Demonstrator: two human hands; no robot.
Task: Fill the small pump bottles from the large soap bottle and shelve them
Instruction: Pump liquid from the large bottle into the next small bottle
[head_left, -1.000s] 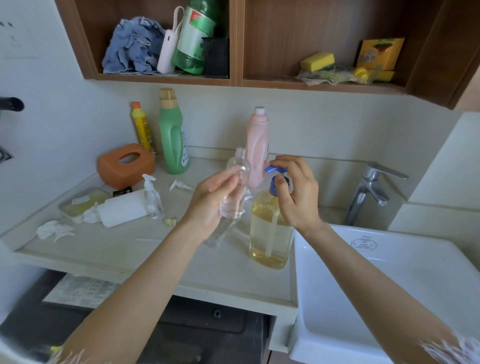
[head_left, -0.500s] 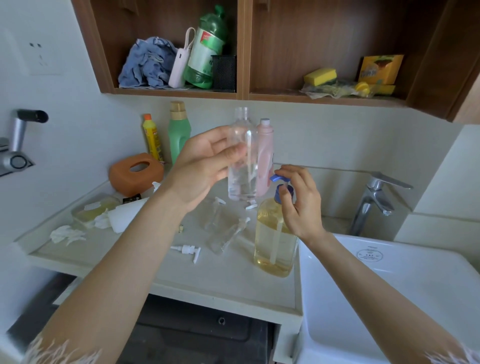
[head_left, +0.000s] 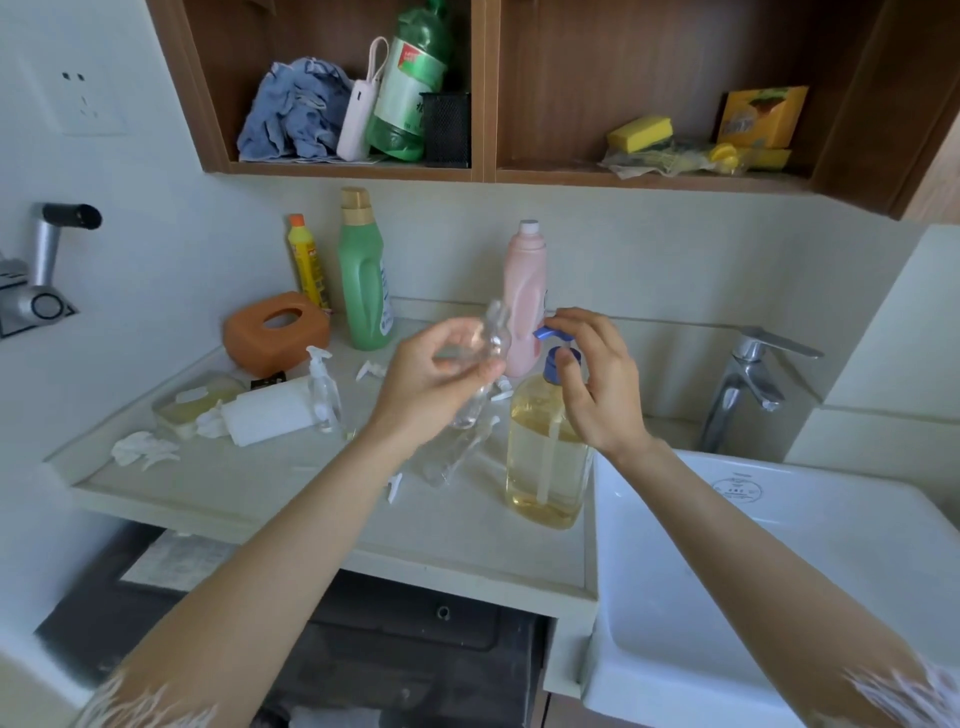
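**Small bottle lowered toward the pump**

The left hand (head_left: 441, 382) has brought the clear small bottle (head_left: 488, 345) down from shelf height, fingers still curled around it, blurred, beside the blue pump (head_left: 556, 345). The right hand (head_left: 597, 384) pinches that pump atop the soap bottle (head_left: 545, 462) on the counter (head_left: 260, 493). A pink bottle (head_left: 525, 291) stands behind; a sink (head_left: 727, 597) lies right.

Head camera looks forward-down, close over the counter (head_left: 291, 499).
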